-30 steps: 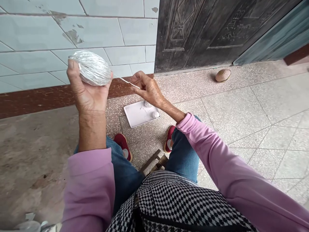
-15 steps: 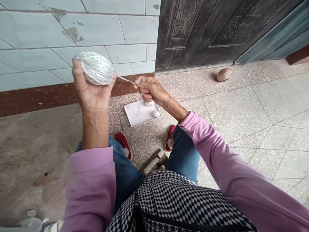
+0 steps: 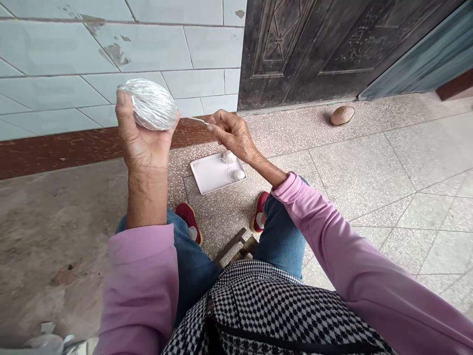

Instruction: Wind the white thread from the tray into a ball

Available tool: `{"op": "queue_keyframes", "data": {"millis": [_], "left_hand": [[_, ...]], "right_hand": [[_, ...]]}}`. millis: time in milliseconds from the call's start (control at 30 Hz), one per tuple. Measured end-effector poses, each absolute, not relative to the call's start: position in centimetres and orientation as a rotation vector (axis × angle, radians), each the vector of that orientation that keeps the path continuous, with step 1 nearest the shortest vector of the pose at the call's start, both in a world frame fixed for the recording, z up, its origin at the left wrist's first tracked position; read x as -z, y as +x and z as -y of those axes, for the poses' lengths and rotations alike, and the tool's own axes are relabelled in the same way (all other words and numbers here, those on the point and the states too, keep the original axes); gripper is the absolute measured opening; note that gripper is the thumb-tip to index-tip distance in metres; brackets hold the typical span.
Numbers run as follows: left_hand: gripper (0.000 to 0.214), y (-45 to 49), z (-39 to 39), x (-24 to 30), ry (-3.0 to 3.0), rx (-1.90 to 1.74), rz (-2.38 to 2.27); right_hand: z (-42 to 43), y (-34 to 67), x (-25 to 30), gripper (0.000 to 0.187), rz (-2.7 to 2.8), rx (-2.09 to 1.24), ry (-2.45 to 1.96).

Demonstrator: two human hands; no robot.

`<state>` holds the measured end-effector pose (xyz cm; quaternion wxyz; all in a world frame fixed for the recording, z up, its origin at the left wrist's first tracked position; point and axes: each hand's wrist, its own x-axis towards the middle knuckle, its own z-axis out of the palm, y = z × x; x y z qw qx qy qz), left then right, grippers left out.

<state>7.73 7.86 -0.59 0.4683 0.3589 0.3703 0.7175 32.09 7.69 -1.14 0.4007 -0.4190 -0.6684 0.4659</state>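
Note:
My left hand (image 3: 145, 143) is raised before the tiled wall, its thumb and fingers wrapped around a large ball of shiny white twine (image 3: 153, 104). From the ball's right side a short strand of twine (image 3: 196, 120) stretches across to my right hand (image 3: 232, 133), which pinches it between thumb and forefinger. Below the hands, a shallow white tray (image 3: 207, 177) lies on the floor. Two smaller white balls sit at its right side: one twine ball (image 3: 228, 157) at the back edge and a lesser twine ball (image 3: 239, 175) nearer me, with a loose loop of strand beside it.
A dark carved door (image 3: 288, 49) and a pale tiled wall (image 3: 155, 44) stand ahead. A brownish oval object (image 3: 343, 115) lies on the floor near the door. Part of a wooden stool (image 3: 236, 249) shows between my legs. A clear plastic item (image 3: 46, 340) is at the lower left.
My left hand and the ball have shifted slightly right. My right hand has changed its grip, with its fingers less curled, and the strand's tail no longer hangs over the tray.

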Motion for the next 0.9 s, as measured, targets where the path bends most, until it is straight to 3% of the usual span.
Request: {"op": "queue_keyframes", "data": {"millis": [167, 267, 400, 533, 700, 900], "left_hand": [[0.094, 9.5, -7.0, -0.2, 0.763, -1.857, -0.831], [0.113, 10.3, -6.8, -0.3, 0.749, -1.868, -0.770], [0.109, 10.5, -6.6, -0.4, 0.757, -1.867, -0.757], [0.108, 10.3, -6.4, -0.7, 0.754, -1.875, -0.764], [0.107, 9.9, -6.8, -0.5, 0.738, -1.869, -0.743], [0.113, 10.2, -6.9, -0.4, 0.736, -1.857, -0.761]], "right_hand": [[-8.7, 32.8, 0.8, 0.023, 1.778, -1.006, -1.105], [-9.3, 32.7, 1.4, 0.025, 1.646, -1.365, -1.087], [-9.0, 32.5, 1.8, 0.024, 1.353, -1.664, -0.961], [-8.6, 32.2, 1.8, 0.020, 1.494, -1.515, -0.965], [-8.2, 31.8, 1.4, 0.045, 1.741, -1.130, -1.064], [-6.5, 32.9, -0.4, 0.033, 1.887, -0.855, -1.109]]}}
